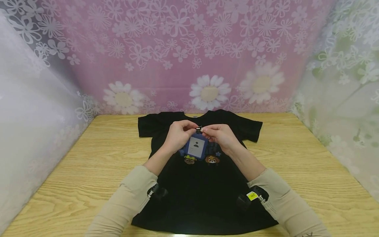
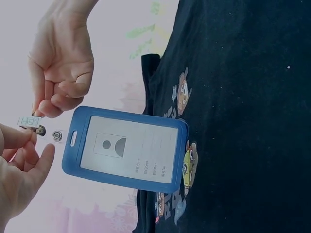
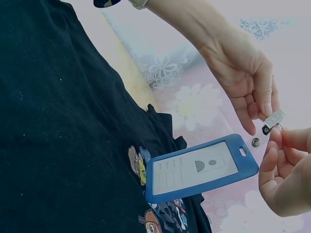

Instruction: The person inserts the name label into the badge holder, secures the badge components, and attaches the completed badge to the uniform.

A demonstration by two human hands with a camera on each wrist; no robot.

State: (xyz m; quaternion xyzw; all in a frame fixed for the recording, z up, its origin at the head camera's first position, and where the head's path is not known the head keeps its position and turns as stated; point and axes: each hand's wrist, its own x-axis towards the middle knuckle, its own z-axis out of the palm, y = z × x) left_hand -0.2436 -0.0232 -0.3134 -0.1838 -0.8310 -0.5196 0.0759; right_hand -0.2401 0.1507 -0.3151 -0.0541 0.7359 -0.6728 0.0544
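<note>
A black T-shirt (image 1: 204, 187) with cartoon dog prints lies flat on the wooden table (image 1: 299, 164), neck away from me. Above its chest both hands hold up a blue badge holder (image 1: 196, 146) with a grey ID card inside. My left hand (image 1: 189, 126) and right hand (image 1: 208, 131) meet at the small metal clip (image 1: 199, 129) on the holder's clear strap, each pinching it. In the left wrist view the holder (image 2: 126, 148) hangs free below the clip (image 2: 29, 121). The right wrist view shows the clip (image 3: 272, 121) between the fingertips, with the holder (image 3: 201, 170) over the shirt (image 3: 58, 126).
Floral curtains (image 1: 183, 56) close off the back and both sides of the table. Bare wood shows left and right of the shirt. Both forearms wear beige sleeves (image 1: 130, 197) with black wrist cameras.
</note>
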